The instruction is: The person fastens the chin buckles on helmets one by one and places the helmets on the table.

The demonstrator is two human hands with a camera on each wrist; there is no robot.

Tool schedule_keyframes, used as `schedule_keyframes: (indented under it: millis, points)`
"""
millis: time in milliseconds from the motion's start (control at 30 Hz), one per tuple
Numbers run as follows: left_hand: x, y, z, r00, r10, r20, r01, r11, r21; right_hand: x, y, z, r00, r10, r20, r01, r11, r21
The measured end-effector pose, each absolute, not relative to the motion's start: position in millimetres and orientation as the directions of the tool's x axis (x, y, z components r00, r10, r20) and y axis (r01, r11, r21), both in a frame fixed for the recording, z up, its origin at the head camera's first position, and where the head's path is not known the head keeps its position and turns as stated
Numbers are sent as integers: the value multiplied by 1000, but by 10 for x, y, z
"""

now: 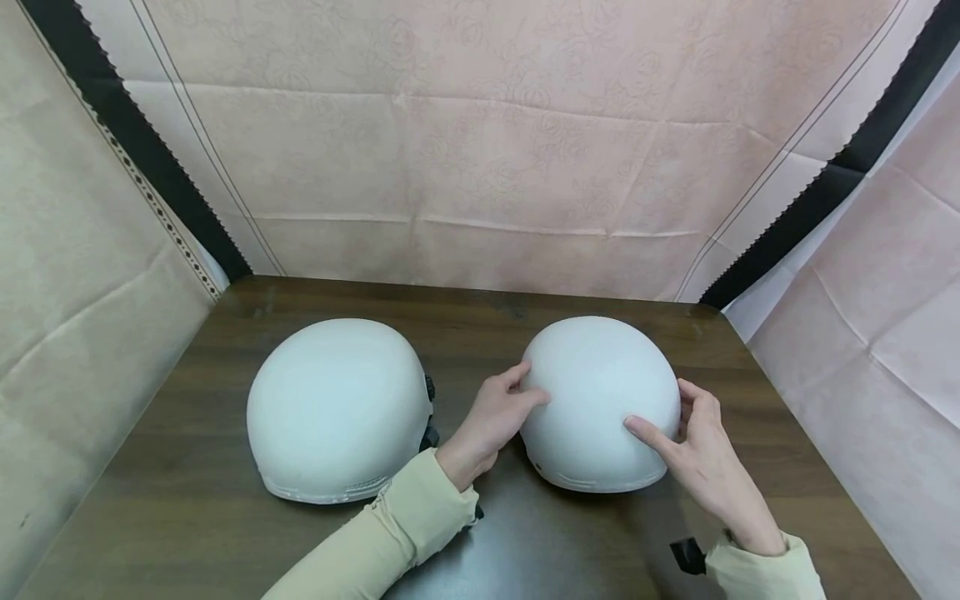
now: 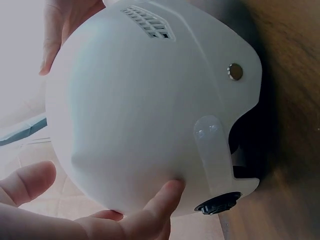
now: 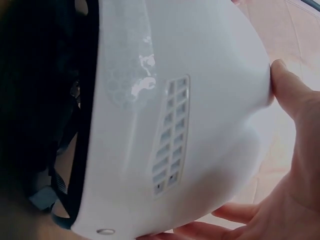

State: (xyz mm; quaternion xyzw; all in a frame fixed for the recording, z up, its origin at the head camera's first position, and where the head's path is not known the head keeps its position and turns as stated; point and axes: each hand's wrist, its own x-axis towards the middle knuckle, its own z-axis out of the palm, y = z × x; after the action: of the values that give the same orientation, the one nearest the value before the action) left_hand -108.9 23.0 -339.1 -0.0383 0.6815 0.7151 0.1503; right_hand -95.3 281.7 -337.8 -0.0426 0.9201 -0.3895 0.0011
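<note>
White, smooth, rounded plastic helmet (image 1: 600, 400) sits right on the dark wooden table (image 1: 187, 517), left hand (image 1: 491, 421) and right hand (image 1: 701, 454) pressing spread fingers against it; a second white helmet (image 1: 337, 408) lies left, pink cloth walls (image 1: 480, 150) around.

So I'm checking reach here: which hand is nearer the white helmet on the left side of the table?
Left. The left hand is just right of that left helmet; the right hand is beyond the right helmet, which both hold.
</note>
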Motion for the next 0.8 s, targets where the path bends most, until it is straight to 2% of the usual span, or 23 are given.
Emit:
schedule_keyframes:
  millis: [267, 800]
  points:
    - [-1112, 237, -3400, -949, 159, -273, -281, -29, 959, -966, 2830, -3405, -997, -77, 9, -60, 691, -720]
    - [-1106, 289, -3416, -955, 112, -273, -273, 16, 962, -948, 2798, -3422, -998, 13, -56, 49, 711, -702]
